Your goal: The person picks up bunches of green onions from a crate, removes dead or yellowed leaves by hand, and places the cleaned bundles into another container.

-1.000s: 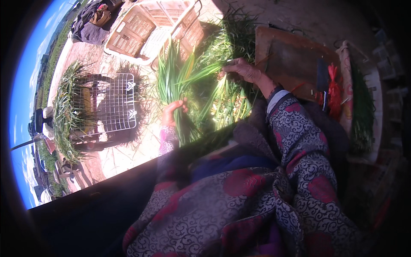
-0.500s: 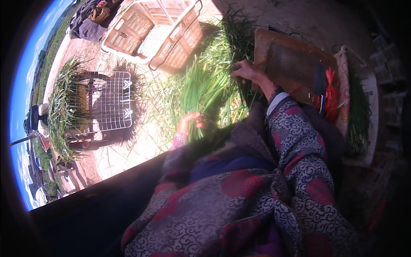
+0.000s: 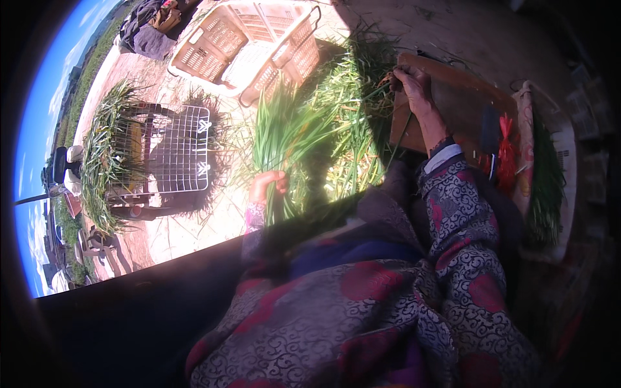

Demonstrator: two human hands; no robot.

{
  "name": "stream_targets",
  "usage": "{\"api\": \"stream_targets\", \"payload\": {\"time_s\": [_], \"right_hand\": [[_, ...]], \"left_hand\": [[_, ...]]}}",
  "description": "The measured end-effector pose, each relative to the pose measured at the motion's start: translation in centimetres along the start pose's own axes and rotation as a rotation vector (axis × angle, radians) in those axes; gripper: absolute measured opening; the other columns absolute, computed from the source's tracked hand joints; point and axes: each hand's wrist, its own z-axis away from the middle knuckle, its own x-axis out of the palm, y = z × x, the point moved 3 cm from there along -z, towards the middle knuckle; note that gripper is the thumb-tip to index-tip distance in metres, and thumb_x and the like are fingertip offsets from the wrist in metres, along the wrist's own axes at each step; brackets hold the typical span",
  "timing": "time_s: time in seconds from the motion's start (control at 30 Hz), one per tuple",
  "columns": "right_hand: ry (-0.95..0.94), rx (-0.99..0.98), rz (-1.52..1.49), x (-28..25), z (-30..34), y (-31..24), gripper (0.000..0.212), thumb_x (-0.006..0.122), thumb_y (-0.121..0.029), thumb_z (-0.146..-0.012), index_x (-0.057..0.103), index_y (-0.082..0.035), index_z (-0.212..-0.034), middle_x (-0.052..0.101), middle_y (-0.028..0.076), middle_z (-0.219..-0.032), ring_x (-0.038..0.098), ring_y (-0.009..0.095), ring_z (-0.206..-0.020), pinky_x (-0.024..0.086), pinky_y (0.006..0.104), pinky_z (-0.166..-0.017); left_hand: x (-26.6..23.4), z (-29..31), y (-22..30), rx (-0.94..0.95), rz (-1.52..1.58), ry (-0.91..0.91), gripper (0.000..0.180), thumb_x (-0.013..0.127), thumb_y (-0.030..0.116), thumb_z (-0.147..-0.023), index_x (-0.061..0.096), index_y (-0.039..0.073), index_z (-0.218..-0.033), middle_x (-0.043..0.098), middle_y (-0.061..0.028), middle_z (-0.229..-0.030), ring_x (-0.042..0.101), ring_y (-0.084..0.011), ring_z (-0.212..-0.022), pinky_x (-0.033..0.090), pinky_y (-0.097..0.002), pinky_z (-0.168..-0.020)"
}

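My left hand (image 3: 268,184) is closed around the lower end of a bunch of long, thin green chives (image 3: 284,132), whose leaves fan out away from me. To the right, my right hand (image 3: 416,87) is raised over the near corner of a brown board (image 3: 466,97), apart from the bunch. Its fingertips are pinched together; what they hold, if anything, is too small to make out. Between the hands and beyond them lies a heap of loose green and yellowed leaves (image 3: 352,119), partly in sun and partly in shadow.
A pale plastic crate (image 3: 284,64) stands beyond the heap. At left a white wire rack (image 3: 178,152) sits beside piled leaves (image 3: 107,161). Red ties (image 3: 506,152) hang at the board's right, near a light-coloured container (image 3: 566,152) holding more dark green chives (image 3: 546,187).
My right hand has moved right and away from the leaves, over to the board. My left hand has shifted slightly left with the bunch, which now leans more upright. The view has turned a little.
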Motion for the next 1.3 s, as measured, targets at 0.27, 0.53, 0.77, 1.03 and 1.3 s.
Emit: {"api": "stream_targets", "payload": {"time_s": [0.27,0.53,0.77,1.03,1.3], "right_hand": [[-0.317,-0.553,0.772,7.0,6.0,-1.1,0.055,0.075,-0.028,-0.079,0.058,0.005,-0.119,0.068,0.024,-0.099,0.068,0.034,-0.097,0.052,0.0412,-0.083],[-0.615,0.286,0.04,9.7,9.3,1.8,0.033,0.069,-0.025,-0.084,0.064,0.004,-0.099,0.068,0.013,-0.092,0.066,0.016,-0.065,0.048,0.0231,-0.044],[-0.506,0.481,-0.184,9.5,9.4,2.7,0.025,0.07,-0.019,-0.083,0.063,0.002,-0.095,0.066,0.014,-0.088,0.064,0.017,-0.068,0.048,0.0249,-0.047],[-0.657,0.47,-0.048,9.9,9.8,1.8,0.029,0.076,-0.021,-0.083,0.063,0.003,-0.092,0.067,0.02,-0.09,0.066,0.02,-0.069,0.051,0.0275,-0.052],[-0.681,0.474,-0.072,8.5,9.1,3.4,0.02,0.065,-0.018,-0.086,0.061,0.002,-0.091,0.066,0.018,-0.094,0.07,0.028,-0.08,0.056,0.0313,-0.057]], "left_hand": [[1.4,0.4,1.3,-0.182,-0.148,-0.073,0.011,0.061,0.007,-0.082,0.057,-0.001,-0.075,0.05,-0.0051,-0.057,0.044,-0.0128,-0.052,0.036,-0.0257,-0.053],[1.8,0.8,-0.2,-0.138,-0.256,-0.124,0.014,0.064,0.006,-0.084,0.057,-0.003,-0.075,0.053,-0.0086,-0.062,0.05,-0.0174,-0.055,0.039,-0.0305,-0.052],[4.9,1.7,0.1,-0.062,-0.133,-0.077,0.014,0.064,0.004,-0.085,0.058,-0.007,-0.078,0.054,-0.01,-0.063,0.051,-0.0182,-0.057,0.04,-0.0288,-0.054],[3.2,0.3,-0.9,-0.045,-0.17,-0.223,0.015,0.066,0.004,-0.085,0.061,-0.009,-0.086,0.057,-0.0109,-0.068,0.055,-0.0202,-0.059,0.045,-0.0301,-0.056],[2.8,-0.3,-2.3,-0.12,-0.198,-0.078,0.022,0.067,0.008,-0.085,0.065,-0.01,-0.097,0.066,-0.0126,-0.078,0.063,-0.0193,-0.067,0.05,-0.0292,-0.064]]}}
